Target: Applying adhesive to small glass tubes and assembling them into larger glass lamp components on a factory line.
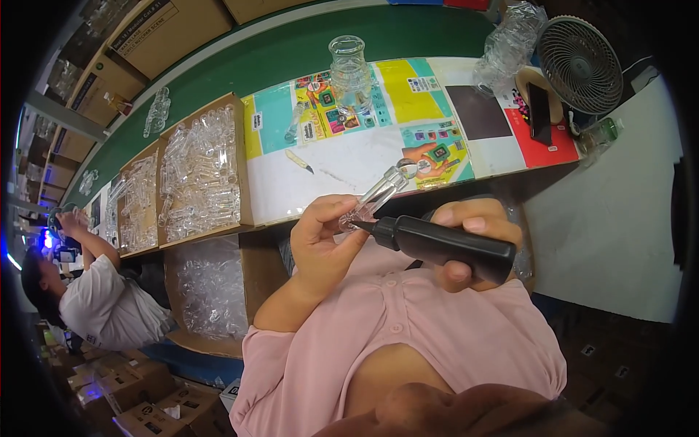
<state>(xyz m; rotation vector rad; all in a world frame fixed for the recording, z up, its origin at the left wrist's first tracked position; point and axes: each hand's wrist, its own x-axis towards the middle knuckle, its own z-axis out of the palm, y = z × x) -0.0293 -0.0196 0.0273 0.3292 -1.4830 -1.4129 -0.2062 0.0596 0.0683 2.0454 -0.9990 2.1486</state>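
My left hand (322, 237) grips a clear glass piece (378, 193), a tube with a round bulb at its far end, held tilted up to the right. My right hand (473, 237) is closed around a black squeeze bottle (444, 244) lying sideways. Its pointed nozzle touches the lower end of the glass piece, right by my left fingers. Both hands are held close to my chest, above the near edge of the table (349, 164), which is covered with colourful printed sheets.
A clear glass jar (349, 73) stands on the table's far side; a small knife (300, 161) lies nearer. Cardboard trays of clear glass pieces (200, 171) sit to the left, another box (207, 288) lower down. A fan (579, 65) stands right. A person (95, 291) works at left.
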